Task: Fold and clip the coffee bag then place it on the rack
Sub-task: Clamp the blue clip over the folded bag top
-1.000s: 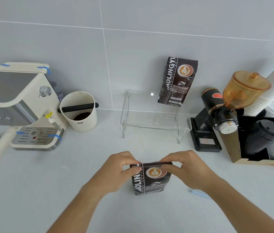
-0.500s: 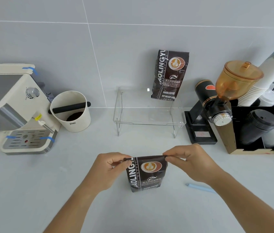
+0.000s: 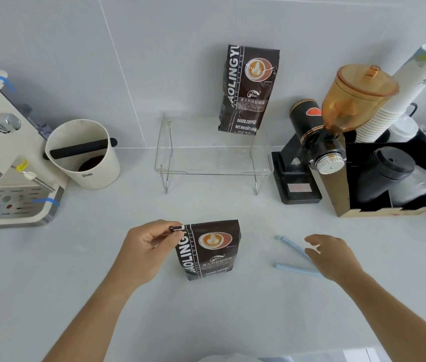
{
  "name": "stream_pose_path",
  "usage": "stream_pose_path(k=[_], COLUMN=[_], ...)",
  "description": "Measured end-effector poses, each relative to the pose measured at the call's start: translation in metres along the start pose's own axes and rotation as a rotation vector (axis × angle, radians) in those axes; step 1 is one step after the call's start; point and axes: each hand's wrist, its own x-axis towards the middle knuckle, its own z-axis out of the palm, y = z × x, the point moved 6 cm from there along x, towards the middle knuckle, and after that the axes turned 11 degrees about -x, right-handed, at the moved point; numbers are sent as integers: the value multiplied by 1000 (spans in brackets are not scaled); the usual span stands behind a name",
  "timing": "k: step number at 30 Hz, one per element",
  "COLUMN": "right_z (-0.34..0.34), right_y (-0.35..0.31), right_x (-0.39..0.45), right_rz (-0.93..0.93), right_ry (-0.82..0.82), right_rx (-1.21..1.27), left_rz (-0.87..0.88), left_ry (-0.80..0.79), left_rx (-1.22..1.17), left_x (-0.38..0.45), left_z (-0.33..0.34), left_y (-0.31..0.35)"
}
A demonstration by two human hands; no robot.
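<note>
A dark brown coffee bag stands upright on the white counter in front of me, its top folded over. My left hand pinches the folded top at its left corner. My right hand hovers to the right of the bag with fingers apart, over a light blue clip that lies spread open in a V on the counter. The clear acrylic rack stands against the wall behind, and a second, taller coffee bag stands on its right half.
An espresso machine and a white knock box sit at the left. A black grinder with an amber hopper, stacked paper cups and a box of black lids crowd the right.
My right hand has let go of the bag's folded top and moved right, down to the blue clip. The left hand keeps its pinch on the fold. The camera has come closer.
</note>
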Motion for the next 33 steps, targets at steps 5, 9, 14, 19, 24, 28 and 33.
stream_pose_path(k=[5,9,14,19,24,28,33], right_z=[19,24,24,17,-8,-39,-84], right_y=[13,11,7,0,-26,-48,-79], right_x=[9,11,11,7,-3,-17,-37], right_rz=[28,23,-18,-49,-152,-230,-393], right_ry=[-98,-112,-90,-60,30,127,241], right_rx=[-231,-362,-415,-359,-202,-53,79], left_rz=[12,16,-4,-2,-11,-19,-18], left_ry=[5,12,19,14,11,28,22], left_rx=[-22,-31,-34,-32,-14,-10,-3], left_x=[-2,-2,-2,-1,2,6,9], left_z=[2,2,0,0,-1,-3,-3], left_y=[3,4,1,-1,-4,-5,-6])
